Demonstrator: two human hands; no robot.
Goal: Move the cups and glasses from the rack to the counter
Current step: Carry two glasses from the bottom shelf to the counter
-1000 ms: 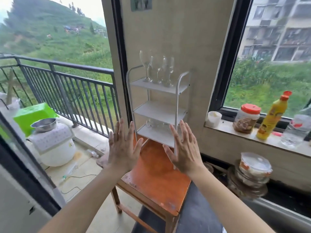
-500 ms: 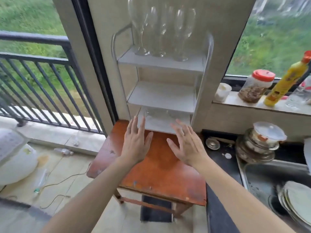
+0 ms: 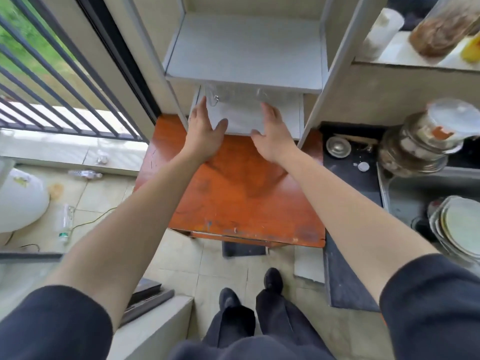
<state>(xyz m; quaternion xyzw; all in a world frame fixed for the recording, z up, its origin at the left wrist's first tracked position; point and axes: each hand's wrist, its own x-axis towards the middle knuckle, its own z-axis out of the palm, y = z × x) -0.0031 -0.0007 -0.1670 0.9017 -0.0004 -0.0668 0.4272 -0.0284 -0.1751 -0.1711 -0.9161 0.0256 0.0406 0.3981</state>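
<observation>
A white tiered rack point(image 3: 244, 51) stands on an orange wooden table point(image 3: 241, 193). Clear glass cups point(image 3: 236, 96) sit on its bottom shelf, partly hidden under the middle shelf, which is bare. My left hand point(image 3: 205, 131) reaches to the left front of that bottom shelf, fingers apart, holding nothing. My right hand point(image 3: 272, 135) reaches to the shelf's front a little to the right, also spread and holding nothing. Both hands stop just short of the cups. The top shelf is out of frame.
A dark counter point(image 3: 348, 175) lies right of the table, with a small glass lid point(image 3: 337, 147), stacked bowls point(image 3: 426, 144) and a sink with plates point(image 3: 459, 227). Jars point(image 3: 441, 27) stand on the window sill. A balcony railing point(image 3: 52, 81) is on the left.
The view has tilted down and moved closer. Both hands have gone forward from over the table to the front of the bottom shelf. The wine glasses on top have left the frame.
</observation>
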